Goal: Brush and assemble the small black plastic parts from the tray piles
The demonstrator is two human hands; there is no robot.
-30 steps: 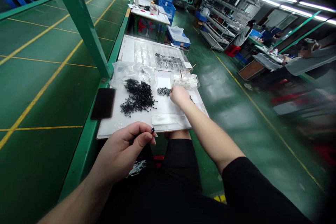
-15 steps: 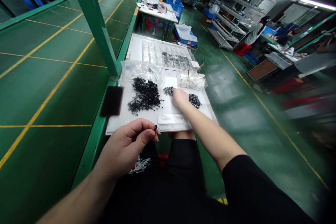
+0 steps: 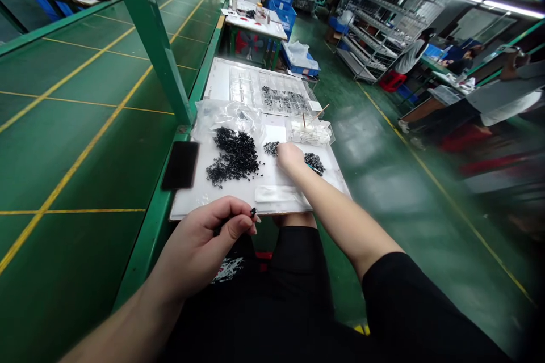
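Observation:
My left hand [image 3: 221, 227] is in front of the board's near edge, thumb and forefinger pinched on a small black part [image 3: 253, 211]. Over the white board [image 3: 230, 195], my right hand [image 3: 290, 157] is curled beside a small pile of tiny dark-and-clear parts [image 3: 271, 148]. Its fingertips are hidden behind the hand, and so is whatever they hold. A thin bluish stick [image 3: 315, 168] shows just right of the wrist, against another pile of small dark parts [image 3: 314, 160]. Left of the right hand spreads a large heap of black parts [image 3: 236, 153].
Behind the heap lies a clear plastic bag [image 3: 227, 113]. Compartment trays [image 3: 281, 93] and a clear box with sticks [image 3: 310, 131] stand farther back. A dark flat phone-like slab [image 3: 180, 165] is at left, a white strip [image 3: 281, 194] in front. A green post [image 3: 155, 39] rises left.
The view has shifted slightly. My left hand still pinches the black part, and my right hand stays by the small pile. A person at far right has moved.

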